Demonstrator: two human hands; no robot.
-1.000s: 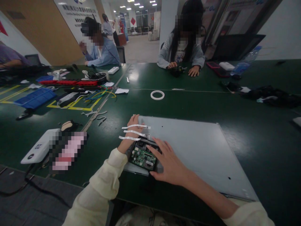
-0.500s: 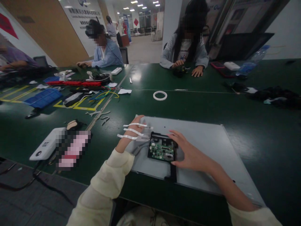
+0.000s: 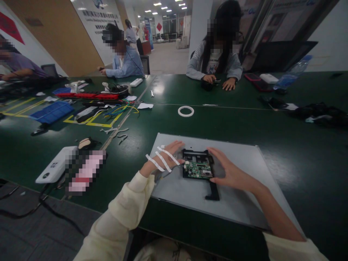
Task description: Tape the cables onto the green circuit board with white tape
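Note:
A green circuit board in a black bracket (image 3: 197, 169) lies on a flat grey panel (image 3: 241, 156), with one black arm of the bracket pointing toward me. My right hand (image 3: 232, 174) spans the bracket's right side, fingers at its far corner and thumb at the near one. Beside the left edge, my left hand (image 3: 166, 157) has its fingers stretched out and its thumb against or very close to the bracket. Several white tape strips (image 3: 163, 161) are stuck across the back of that hand. A cable under it is mostly hidden.
Beyond the panel lies a white tape roll (image 3: 186, 111). To the left are a white power bank (image 3: 56, 165), a pink phone-like object (image 3: 88, 172), a blue basket (image 3: 51, 111) and wires (image 3: 125, 110). Co-workers (image 3: 214, 54) sit across the green table (image 3: 231, 123).
The board and bracket have shifted right across the panel, and my right hand moved along with them. My left hand came from the panel's left edge to the bracket's left side.

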